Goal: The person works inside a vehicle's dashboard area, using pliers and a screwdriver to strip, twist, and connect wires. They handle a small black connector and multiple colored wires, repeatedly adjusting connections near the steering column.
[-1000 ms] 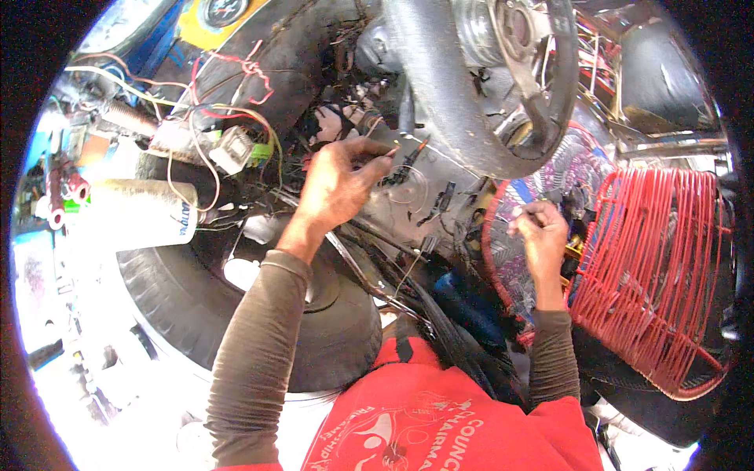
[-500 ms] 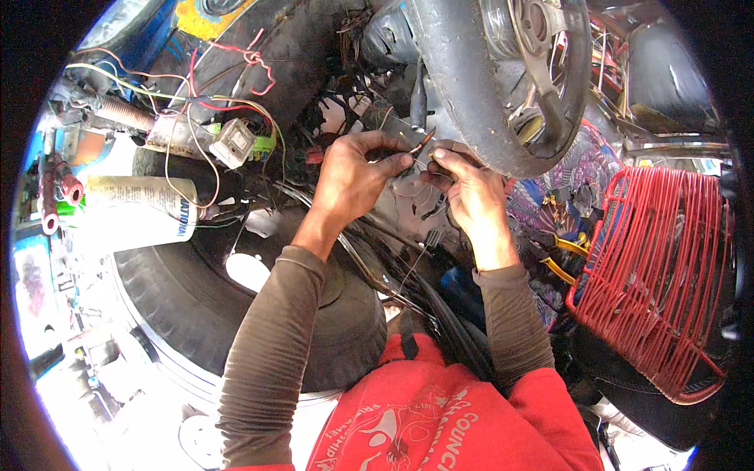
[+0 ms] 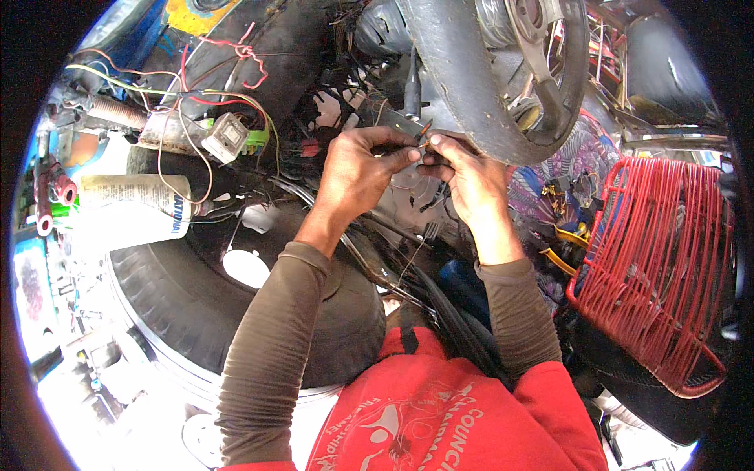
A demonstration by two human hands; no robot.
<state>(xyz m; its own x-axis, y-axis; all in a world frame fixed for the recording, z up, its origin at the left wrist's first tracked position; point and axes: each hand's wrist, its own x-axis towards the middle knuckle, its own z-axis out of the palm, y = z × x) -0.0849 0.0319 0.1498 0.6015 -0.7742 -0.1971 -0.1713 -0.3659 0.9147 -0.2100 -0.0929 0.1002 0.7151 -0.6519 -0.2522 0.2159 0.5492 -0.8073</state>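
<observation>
Just below the black steering wheel [image 3: 448,71], my left hand [image 3: 365,169] pinches a thin wire [image 3: 424,129] between thumb and bent fingers. My right hand [image 3: 471,177] meets it fingertip to fingertip, its thumb and index finger closed on the wire's end; the small ends between them are partly hidden. Loose red, yellow and white wires [image 3: 255,61] run over a frame at the upper left, with a pale connector block [image 3: 226,137] in a green holder among them.
A large tyre [image 3: 169,298] lies below left, beside a pale cylindrical container [image 3: 133,206]. To the right stand a red woven seat back [image 3: 644,267], patterned fabric [image 3: 554,161] and yellow-handled tools [image 3: 565,263]. Black cables [image 3: 448,314] run down between my arms.
My right hand has moved from the right, near the patterned fabric, up and leftward to meet my left hand at the wire. Both hands have since risen slightly.
</observation>
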